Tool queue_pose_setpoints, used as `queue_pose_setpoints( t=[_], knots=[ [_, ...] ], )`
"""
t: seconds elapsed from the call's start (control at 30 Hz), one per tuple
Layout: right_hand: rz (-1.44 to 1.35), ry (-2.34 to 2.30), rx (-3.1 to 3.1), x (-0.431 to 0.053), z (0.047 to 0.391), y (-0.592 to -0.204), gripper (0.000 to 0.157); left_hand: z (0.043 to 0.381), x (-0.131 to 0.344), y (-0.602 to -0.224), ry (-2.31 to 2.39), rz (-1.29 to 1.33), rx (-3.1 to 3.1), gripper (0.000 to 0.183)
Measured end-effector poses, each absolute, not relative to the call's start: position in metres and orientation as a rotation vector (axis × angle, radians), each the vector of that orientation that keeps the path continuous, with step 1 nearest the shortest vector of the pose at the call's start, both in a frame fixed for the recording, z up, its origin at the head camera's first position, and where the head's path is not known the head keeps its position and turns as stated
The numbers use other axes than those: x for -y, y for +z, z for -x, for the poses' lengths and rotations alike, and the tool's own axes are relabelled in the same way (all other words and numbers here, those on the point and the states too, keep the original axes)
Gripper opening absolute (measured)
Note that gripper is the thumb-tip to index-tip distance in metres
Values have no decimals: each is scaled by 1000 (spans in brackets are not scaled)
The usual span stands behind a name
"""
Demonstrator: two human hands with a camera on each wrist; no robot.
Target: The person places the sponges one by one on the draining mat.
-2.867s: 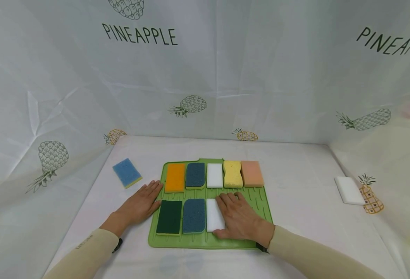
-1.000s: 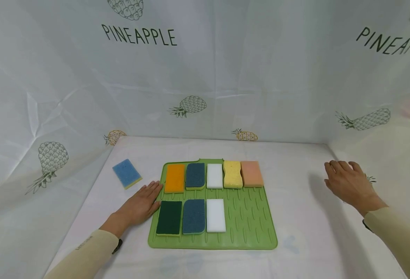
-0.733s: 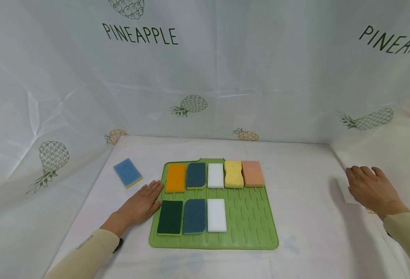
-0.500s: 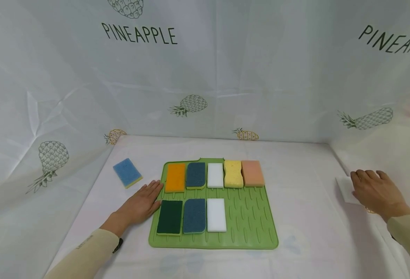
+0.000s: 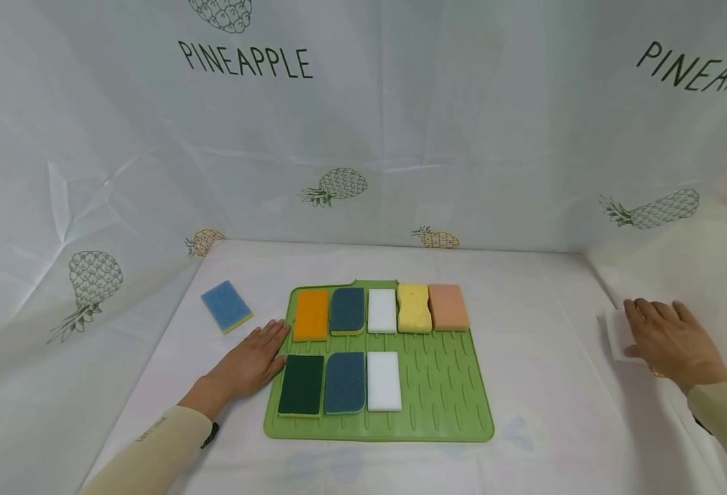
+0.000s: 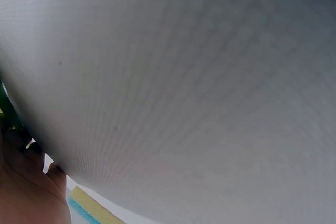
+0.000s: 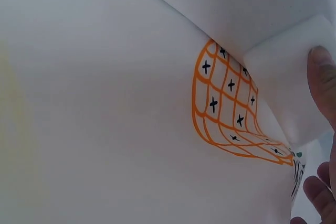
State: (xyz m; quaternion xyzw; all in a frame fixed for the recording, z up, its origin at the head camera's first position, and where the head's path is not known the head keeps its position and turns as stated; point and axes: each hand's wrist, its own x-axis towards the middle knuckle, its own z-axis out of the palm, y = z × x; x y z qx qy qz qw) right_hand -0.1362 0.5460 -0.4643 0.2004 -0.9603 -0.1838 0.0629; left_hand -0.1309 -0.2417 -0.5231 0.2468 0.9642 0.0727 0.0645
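My left hand [image 5: 249, 364] rests flat, fingers straight, at the left edge of a green ridged mat [image 5: 444, 385]. At the far right my right hand [image 5: 679, 344] grips a white sponge [image 5: 618, 337], thumb against its near side; the hand covers much of it. The right wrist view shows the thumb pressed on that white sponge [image 7: 283, 72]. On the mat's back row lie an orange sponge [image 5: 310, 315], a dark blue one [image 5: 347, 309], a white one [image 5: 381, 311], a yellow wavy one [image 5: 414, 308] and a pink one [image 5: 448, 306].
The mat's front row has a dark green sponge [image 5: 302, 385], a blue-grey one [image 5: 345, 382] and a white one [image 5: 384, 381]. A blue-and-yellow sponge [image 5: 226, 306] lies on the cloth to the mat's left. Pineapple-print sheeting [image 5: 493, 137] rises behind and at both sides.
My right hand has left the white sponge in the mat's front row, travelled to the far right and taken hold of the white sponge there, which has shifted slightly. The left hand stays put.
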Motion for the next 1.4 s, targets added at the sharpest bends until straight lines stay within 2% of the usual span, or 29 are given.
queue_pose_setpoints(
  t=[0.37, 0.43, 0.67, 0.73, 0.97, 1.17, 1.4],
  knots=[
    [-444, -516, 3115, -550, 134, -459, 88, 129, 240, -520, 240, -739, -2909, 70],
    [-439, -537, 3107, -552, 133, -460, 91, 129, 240, -520, 242, -738, -2910, 70],
    [-413, -512, 3093, -553, 131, -467, 123, 129, 241, -522, 236, -743, -2921, 70],
    [-422, -542, 3060, -551, 130, -470, 125, 129, 241, -522, 237, -748, -2922, 70],
    [-413, -489, 2980, -539, 131, -472, 113, 129, 242, -522, 241, -739, -2913, 70],
    [-430, -319, 2925, -526, 137, -475, 94, 130, 242, -521, 232, -742, -2909, 70],
    [-451, -257, 2876, -509, 143, -476, 93, 130, 241, -520, 234, -735, -2907, 70]
  ],
)
